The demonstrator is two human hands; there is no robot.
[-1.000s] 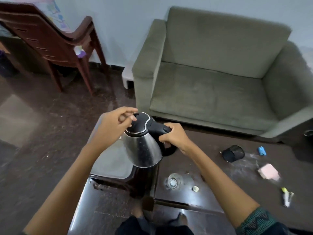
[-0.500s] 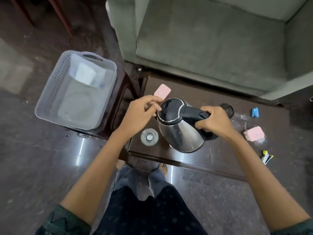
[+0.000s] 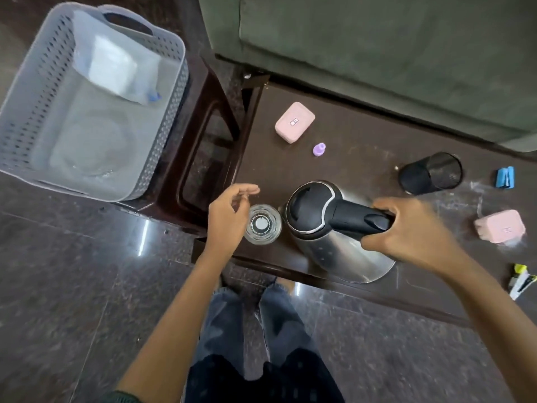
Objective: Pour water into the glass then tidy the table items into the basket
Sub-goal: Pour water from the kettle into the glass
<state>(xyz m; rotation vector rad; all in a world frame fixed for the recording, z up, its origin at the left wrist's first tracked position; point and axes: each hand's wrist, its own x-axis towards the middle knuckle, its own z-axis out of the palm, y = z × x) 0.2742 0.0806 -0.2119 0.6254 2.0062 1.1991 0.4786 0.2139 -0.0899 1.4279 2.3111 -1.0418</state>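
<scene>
Kettle (image 3: 334,242) of steel with a black lid, tilted so that its spout points left toward the glass (image 3: 262,224), which stands upright near the near-left corner of the dark table (image 3: 348,158). Right hand (image 3: 412,234) is clenched around the black kettle handle. Left hand (image 3: 229,216) is loosely curled with nothing in it, just left of the glass and partly over its rim; contact cannot be told. Grey perforated basket (image 3: 162,117) sits on a stool left of the table and holds a white packet. On the table: a pink case (image 3: 294,122) far of the glass, a small purple cap (image 3: 319,149), a black mesh cup (image 3: 430,173) lying on its side, a blue clip (image 3: 505,177), a second pink case (image 3: 500,226) and a yellow-tipped marker (image 3: 521,282) at right.
</scene>
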